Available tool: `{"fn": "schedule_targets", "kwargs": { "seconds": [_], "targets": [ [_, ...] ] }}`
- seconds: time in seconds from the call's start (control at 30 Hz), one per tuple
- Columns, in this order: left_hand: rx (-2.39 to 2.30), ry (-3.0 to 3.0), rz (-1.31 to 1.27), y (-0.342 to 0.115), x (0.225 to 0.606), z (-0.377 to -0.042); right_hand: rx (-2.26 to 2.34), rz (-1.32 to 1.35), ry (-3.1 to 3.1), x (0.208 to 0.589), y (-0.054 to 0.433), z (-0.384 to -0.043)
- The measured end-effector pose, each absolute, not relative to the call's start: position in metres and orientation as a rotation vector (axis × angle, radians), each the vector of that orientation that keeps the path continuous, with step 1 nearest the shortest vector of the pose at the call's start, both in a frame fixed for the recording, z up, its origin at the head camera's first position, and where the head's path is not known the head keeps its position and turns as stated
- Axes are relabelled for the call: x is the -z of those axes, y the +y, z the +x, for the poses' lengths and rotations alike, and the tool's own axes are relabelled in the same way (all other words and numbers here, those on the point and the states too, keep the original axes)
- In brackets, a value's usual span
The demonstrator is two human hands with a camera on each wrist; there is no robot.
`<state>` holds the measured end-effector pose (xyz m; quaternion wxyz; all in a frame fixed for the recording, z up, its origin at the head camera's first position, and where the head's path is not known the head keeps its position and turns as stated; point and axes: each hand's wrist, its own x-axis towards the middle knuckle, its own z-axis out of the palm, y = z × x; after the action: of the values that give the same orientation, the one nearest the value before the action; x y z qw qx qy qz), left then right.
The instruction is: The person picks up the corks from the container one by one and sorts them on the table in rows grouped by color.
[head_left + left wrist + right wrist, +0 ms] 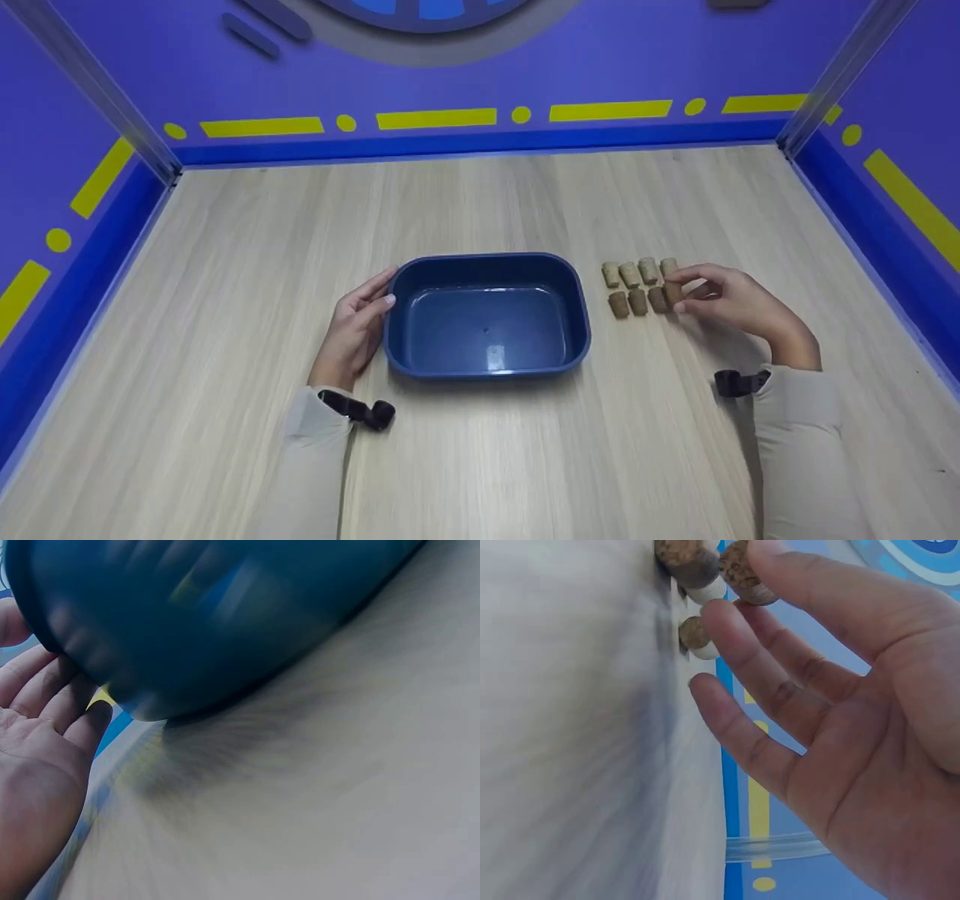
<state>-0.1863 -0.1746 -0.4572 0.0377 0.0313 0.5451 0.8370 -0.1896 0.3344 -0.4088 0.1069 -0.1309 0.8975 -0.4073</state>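
Observation:
On the table's middle sits a dark blue rectangular plastic tub (484, 330) with nothing inside. My left hand (354, 326) holds its left side, the thumb at the rim and the fingers along the outer wall; the left wrist view shows these fingers (46, 694) nearly straight. To the tub's right, tapered cork stoppers lie in two rows, paler ones (628, 275) behind and darker brown ones (637, 302) in front. At the right end of the front row, my right hand (724, 300) pinches a brown cork stopper (742, 574) between thumb and fingertips, its other fingers spread.
Wood-grain tabletop (465, 465) surrounds the tub. Blue-purple panels with yellow dashes (435, 118) wall in the back and both sides. Each wrist carries a small black camera (735, 382) on a strap over a pale sleeve.

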Motion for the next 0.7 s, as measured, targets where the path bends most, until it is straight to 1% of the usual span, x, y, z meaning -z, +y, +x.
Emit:
{"fn": "schedule_targets", "kwargs": {
  "seconds": [0.7],
  "targets": [
    [-2.572,1.688,0.082,-0.174,0.457,-0.187,1.041,-0.333,2.702,0.416,0.346,-0.191]
  ]
}}
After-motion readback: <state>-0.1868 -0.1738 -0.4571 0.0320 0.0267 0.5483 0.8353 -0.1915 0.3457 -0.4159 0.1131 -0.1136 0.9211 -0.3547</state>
